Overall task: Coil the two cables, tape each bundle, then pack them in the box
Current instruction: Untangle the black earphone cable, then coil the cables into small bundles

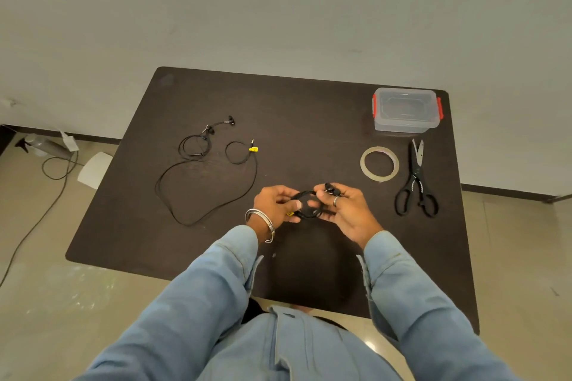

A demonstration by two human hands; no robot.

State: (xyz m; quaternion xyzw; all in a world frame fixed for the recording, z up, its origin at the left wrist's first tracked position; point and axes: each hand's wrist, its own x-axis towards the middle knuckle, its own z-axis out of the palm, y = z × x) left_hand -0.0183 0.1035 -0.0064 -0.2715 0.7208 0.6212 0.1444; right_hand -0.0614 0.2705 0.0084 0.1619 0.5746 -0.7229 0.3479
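Coil of black earphone cable held above the desk, pinched on one side by left hand, on the other by right hand. Best kept tight in one grip while reaching for tape roll. Second cable loose at left; box far right.

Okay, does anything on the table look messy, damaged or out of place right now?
Nothing looks damaged or spilled. The second earphone cable sprawls loose and uncoiled on the table, left of the hands. The box has its lid on. The tape roll and scissors lie neatly beside it.
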